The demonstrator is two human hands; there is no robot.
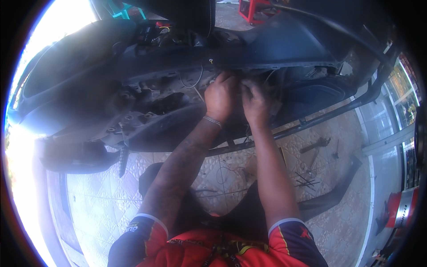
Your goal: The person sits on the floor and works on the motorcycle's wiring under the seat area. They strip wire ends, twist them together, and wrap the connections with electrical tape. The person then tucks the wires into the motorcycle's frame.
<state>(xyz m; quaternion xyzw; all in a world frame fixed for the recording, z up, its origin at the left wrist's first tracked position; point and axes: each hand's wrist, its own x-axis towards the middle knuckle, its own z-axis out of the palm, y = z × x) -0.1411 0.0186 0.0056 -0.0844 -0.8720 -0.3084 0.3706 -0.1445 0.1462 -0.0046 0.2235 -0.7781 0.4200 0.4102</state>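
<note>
A dark motor scooter body (289,44) stretches across the view, with a long gap in its side panels showing brackets and a pale looped cable (191,85). My left hand (220,100) is up in that gap near the middle, its fingers curled and their tips mostly hidden. Just to its right, my right hand (254,102) has thumb and fingers bent together among dark wires; what either hand holds is too hidden and small to make out. A lower dark panel (169,129) lies below the gap, beside my wrists.
Tools (313,147) and several thin dark rods (307,182) lie on the tiled floor (102,204). A red plastic stool (251,11) and a teal one (122,9) stand beyond the scooter. A red and silver object (402,209) sits by the glass-fronted frame at right.
</note>
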